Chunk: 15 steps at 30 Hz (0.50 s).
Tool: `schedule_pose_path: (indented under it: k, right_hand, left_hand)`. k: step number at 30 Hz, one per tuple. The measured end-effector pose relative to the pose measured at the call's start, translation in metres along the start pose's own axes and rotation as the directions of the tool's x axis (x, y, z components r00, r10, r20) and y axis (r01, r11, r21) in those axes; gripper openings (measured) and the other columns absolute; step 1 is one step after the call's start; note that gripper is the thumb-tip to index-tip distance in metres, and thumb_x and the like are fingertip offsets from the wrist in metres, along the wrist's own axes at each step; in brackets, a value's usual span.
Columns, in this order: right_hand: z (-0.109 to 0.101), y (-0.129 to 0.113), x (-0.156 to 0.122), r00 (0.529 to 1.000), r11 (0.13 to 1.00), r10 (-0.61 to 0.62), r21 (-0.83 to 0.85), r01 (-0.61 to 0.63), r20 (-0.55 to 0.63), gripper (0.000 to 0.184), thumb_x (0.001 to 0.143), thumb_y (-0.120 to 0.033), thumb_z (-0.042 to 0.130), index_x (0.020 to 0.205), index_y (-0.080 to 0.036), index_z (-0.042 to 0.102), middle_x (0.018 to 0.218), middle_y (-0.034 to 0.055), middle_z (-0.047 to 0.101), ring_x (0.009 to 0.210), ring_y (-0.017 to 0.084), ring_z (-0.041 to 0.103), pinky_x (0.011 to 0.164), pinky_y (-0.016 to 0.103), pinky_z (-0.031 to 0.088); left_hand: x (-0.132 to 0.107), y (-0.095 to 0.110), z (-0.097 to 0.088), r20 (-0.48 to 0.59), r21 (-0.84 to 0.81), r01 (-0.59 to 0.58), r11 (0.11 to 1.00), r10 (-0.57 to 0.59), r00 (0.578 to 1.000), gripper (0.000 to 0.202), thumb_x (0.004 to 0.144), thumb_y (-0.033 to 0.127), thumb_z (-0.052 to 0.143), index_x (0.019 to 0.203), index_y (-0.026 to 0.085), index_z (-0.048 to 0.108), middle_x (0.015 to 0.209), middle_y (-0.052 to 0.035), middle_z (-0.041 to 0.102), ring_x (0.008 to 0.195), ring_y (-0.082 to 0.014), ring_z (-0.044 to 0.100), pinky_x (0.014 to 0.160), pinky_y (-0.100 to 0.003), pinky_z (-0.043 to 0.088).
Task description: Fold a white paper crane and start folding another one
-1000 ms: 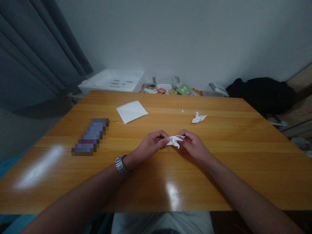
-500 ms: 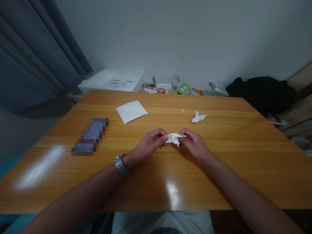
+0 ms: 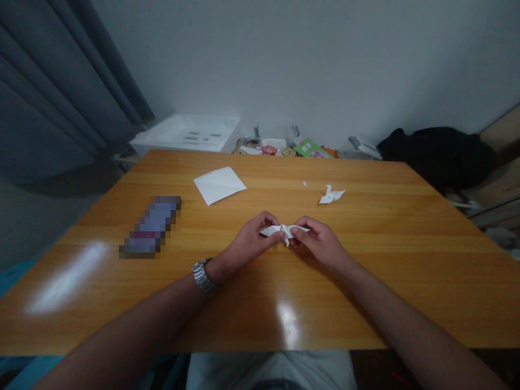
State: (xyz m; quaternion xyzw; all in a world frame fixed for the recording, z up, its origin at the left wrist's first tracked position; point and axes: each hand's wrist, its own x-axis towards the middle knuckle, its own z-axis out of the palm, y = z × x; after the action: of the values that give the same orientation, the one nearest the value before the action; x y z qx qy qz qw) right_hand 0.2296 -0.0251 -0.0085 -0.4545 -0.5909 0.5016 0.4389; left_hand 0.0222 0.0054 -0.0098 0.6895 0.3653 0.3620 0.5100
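Both of my hands meet over the middle of the wooden table. My left hand, with a metal watch on its wrist, pinches the left end of a small folded white paper figure. My right hand pinches the right end of the same paper figure. The figure is held just above the tabletop, stretched between the fingertips. A finished folded white paper bird lies on the table beyond my right hand.
A white paper sheet with a perforated edge lies at the back left. A blurred-out dark oblong object rests to the left. A tiny paper scrap lies near the bird. Behind the table are a white tray, clutter and a black bag.
My hands have lifted slightly and moved a little away from me. The paper figure is now pulled out flatter and longer between my fingertips.
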Motion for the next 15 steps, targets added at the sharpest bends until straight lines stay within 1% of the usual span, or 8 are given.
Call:
schedule_pose_path:
  k: [2,5,9,15]
  right_hand:
    - [0.0004,0.0017,-0.0002,1.0,1.0,0.003,0.008,-0.003,0.006,0.029,0.09,-0.047,0.068,0.083,-0.02,0.063,0.074,0.0014,0.067,0.068,0.015,0.06,0.065,0.028,0.047]
    - [0.0008,0.0045,-0.0002,1.0,1.0,0.009,0.025,-0.01,0.015,0.028,0.09,-0.046,0.068,0.084,-0.019,0.063,0.075,0.002,0.068,0.069,0.016,0.062,0.067,0.029,0.048]
    - [0.0005,0.0051,-0.0003,1.0,0.999,0.006,0.048,-0.008,0.027,0.027,0.09,-0.045,0.068,0.085,-0.019,0.064,0.078,0.0028,0.07,0.072,0.016,0.064,0.07,0.031,0.05]
    - [-0.0005,0.0022,-0.0003,0.999,1.0,-0.014,0.024,0.014,0.028,0.024,0.091,-0.043,0.067,0.084,-0.019,0.065,0.08,0.0034,0.071,0.075,0.018,0.067,0.074,0.032,0.052]
  left_hand:
    - [0.0,0.001,0.0006,0.001,-0.043,0.011,0.999,-0.011,1.0,0.033,0.086,0.043,0.071,0.099,0.017,0.054,0.089,-0.0017,0.062,0.076,-0.0134,0.058,0.065,-0.024,0.044]
    - [-0.0001,0.0044,0.0006,0.018,-0.095,0.025,0.995,-0.024,1.0,0.033,0.086,0.04,0.07,0.103,0.017,0.055,0.094,-0.0035,0.063,0.081,-0.0146,0.06,0.069,-0.025,0.045]
    - [-0.0003,0.0064,-0.0005,0.036,-0.109,0.033,0.993,-0.03,0.999,0.032,0.086,0.038,0.07,0.106,0.016,0.058,0.099,-0.0056,0.066,0.087,-0.0166,0.062,0.075,-0.028,0.046]
    - [0.0003,0.0059,-0.0012,0.028,-0.113,0.04,0.993,-0.037,0.999,0.031,0.084,0.036,0.071,0.105,0.016,0.06,0.099,-0.0053,0.066,0.087,-0.0163,0.062,0.075,-0.027,0.046]
